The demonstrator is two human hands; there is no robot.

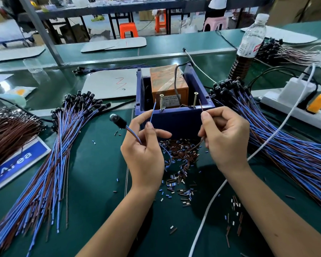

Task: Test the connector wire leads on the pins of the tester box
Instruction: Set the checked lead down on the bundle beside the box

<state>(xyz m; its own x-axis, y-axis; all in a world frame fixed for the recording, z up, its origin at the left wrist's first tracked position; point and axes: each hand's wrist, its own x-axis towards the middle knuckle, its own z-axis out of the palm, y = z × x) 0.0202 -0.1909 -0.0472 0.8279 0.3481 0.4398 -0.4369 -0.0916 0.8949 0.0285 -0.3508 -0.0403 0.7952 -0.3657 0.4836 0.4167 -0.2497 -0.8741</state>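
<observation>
Two leads pinched, blue lead [152, 113] in left hand [145, 145], brown lead [201, 106] in right hand [224, 134], just beside tester box [174, 117] screws [161, 102], apparently not yet touching; untested bundle [285, 138] waiting on bench [93, 164].

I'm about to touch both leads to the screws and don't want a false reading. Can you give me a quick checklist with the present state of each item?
1. Blue lead pinched in left hand, tip pointing up: ok.
2. Brown lead pinched in right hand: ok.
3. Blue lead touching left screw: not ok, a gap shows beside it.
4. Brown lead touching right screw: not ok, it stands to the right of it.
5. Leads apart from each other: ok, one at each screw.
6. Connector free to watch, left of the left hand: ok; whether it is lit, cannot tell.
</observation>
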